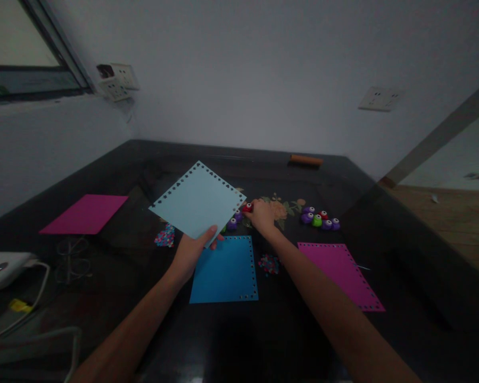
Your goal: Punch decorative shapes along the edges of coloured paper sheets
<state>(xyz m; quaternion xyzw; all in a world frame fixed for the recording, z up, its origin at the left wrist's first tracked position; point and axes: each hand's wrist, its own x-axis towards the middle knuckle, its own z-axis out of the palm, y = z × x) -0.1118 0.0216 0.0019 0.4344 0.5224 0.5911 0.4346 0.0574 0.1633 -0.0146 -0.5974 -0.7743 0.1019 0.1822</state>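
My left hand (197, 247) is closed on the near corner of a light blue sheet of paper (197, 202), raised above the table and tilted. Small punched shapes run along two of its edges. My right hand (262, 215) has its fingers closed at a small red craft punch (247, 207), beside purple punches (232, 223) partly behind the sheet. Below lies a darker blue sheet (225, 271) with holes along its edges. Little piles of punched paper bits (269, 264) and confetti (165, 235) lie on either side of it.
A punched magenta sheet (335, 271) lies right, below another cluster of punches (317, 219). A plain magenta sheet (88, 214), eyeglasses (72, 259) and a white device (6, 268) with a cable are left. An orange-brown roll (306, 159) rests near the wall.
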